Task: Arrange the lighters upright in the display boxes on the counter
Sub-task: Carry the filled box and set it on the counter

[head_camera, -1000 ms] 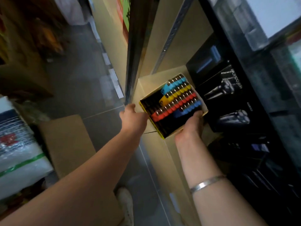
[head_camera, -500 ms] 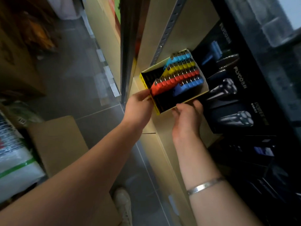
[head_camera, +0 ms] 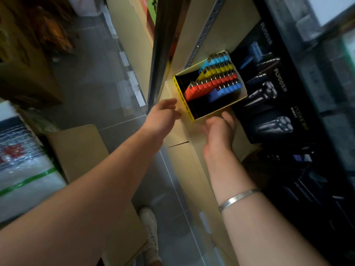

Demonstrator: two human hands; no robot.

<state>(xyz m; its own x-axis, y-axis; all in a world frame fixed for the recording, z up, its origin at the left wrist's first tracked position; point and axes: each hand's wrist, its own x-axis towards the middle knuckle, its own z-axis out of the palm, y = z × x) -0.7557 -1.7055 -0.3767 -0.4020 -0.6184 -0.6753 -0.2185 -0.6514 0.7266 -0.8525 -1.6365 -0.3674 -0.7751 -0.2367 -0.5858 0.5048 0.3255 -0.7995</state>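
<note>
Both hands, left hand (head_camera: 163, 114) and right hand (head_camera: 219, 127), lay slack-fingered against the display box (head_camera: 215, 112); its lighters (head_camera: 217, 81) filled only the far half, several leaning.

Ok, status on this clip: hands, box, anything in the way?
Left hand open at box. Right hand open beneath. Lighters leaning. Nothing blocking.

Both hands' grip slack: left hand (head_camera: 164, 114), right hand (head_camera: 219, 127)
</note>
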